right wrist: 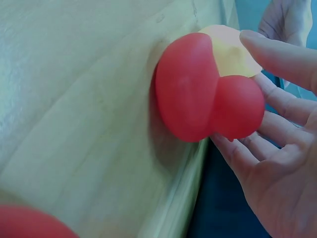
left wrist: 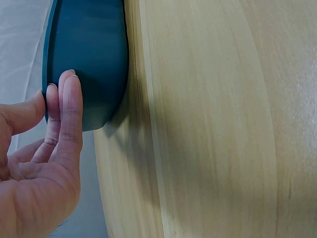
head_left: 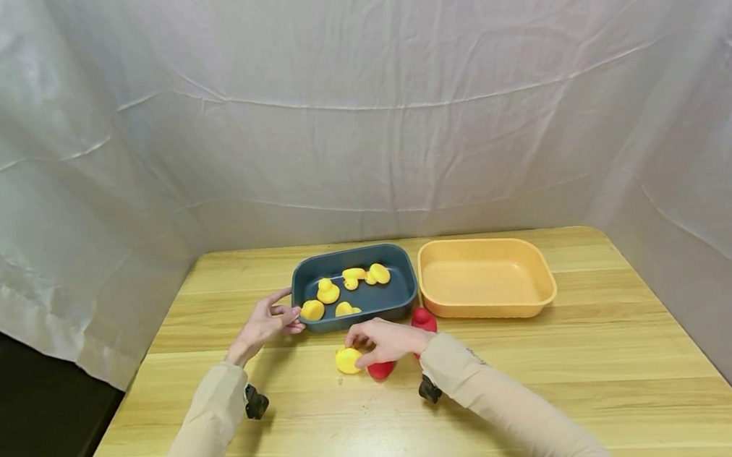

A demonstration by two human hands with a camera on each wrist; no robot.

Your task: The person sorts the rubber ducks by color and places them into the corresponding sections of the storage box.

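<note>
One yellow duck (head_left: 348, 361) is pinched by the right hand (head_left: 385, 338), just in front of the blue box (head_left: 338, 324); the left hand (head_left: 266, 323) grips that box. A light squeeze, clear of the red duck (right wrist: 185, 89) beside it, should serve best.

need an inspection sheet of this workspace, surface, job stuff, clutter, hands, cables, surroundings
Surface: wooden table, light striped grain.
Job's things: dark blue tray with five yellow ducks inside; orange tray to its right; another yellow duck and two partly hidden red ducks in front.
Clutter: nothing seen.
Left hand: holds the dark blue tray's left end, thumb at the rim.
Right hand: thumb and fingers on the front yellow duck.
Cables: nothing seen.
Surroundings: pale hanging sheets behind and at both sides.
</note>
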